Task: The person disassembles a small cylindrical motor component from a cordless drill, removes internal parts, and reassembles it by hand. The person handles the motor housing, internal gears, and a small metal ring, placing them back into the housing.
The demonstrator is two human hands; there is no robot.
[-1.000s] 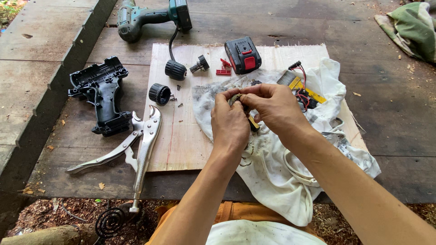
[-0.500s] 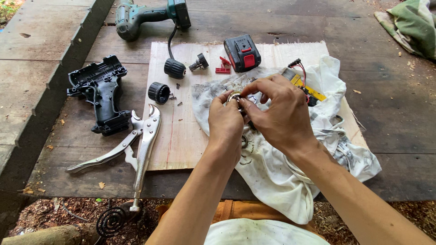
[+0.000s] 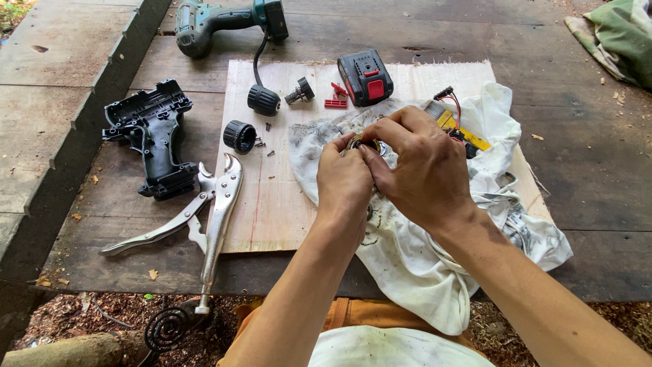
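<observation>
Both hands meet over the white rag on the bench — the left hand and right hand are pinched together on a small metal part, mostly hidden by fingers. It looks light, stiff and probably greasy, best gripped by its rim. No containers show — only an empty black drill shell, locking pliers and battery.

Outdoor setup, daylight, soft shadows. Weathered dark plank tabletop, boards running left-right, a few dry leaves on it. Pale plywood sheet laid on top. Raised grey plank step at left. Ground below: wood chips and dirt.
</observation>
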